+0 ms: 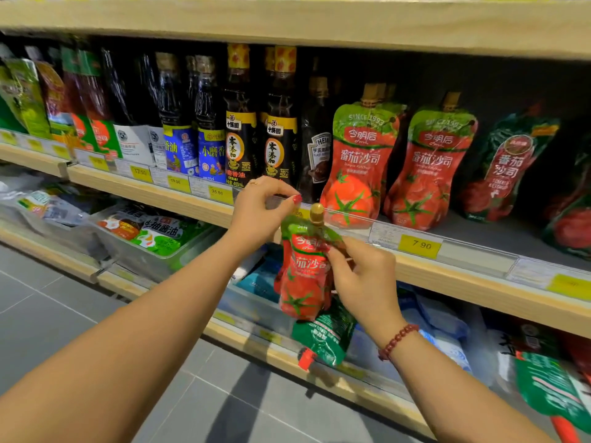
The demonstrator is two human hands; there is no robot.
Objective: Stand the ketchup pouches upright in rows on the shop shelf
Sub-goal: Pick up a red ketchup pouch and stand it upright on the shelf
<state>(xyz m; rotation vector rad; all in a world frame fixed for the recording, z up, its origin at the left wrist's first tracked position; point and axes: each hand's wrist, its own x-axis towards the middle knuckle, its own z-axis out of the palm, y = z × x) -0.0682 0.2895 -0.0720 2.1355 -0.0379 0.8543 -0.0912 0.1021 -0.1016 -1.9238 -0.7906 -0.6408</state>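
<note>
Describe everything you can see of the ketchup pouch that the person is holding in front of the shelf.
The held ketchup pouch is a glossy, soft-looking plastic pouch with a green top band, a red body printed with tomatoes and white Chinese lettering, and a gold screw cap on its spout. It hangs roughly upright in the air, below the shelf edge, not yet set down. The right hand pinches its right side near the top; the left hand is beside the cap, its fingers just above, contact unclear.

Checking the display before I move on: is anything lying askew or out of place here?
Yes. A green ketchup pouch lies tipped on the lower shelf edge, red cap hanging downward over it, not standing like the upright pouches above.
</note>
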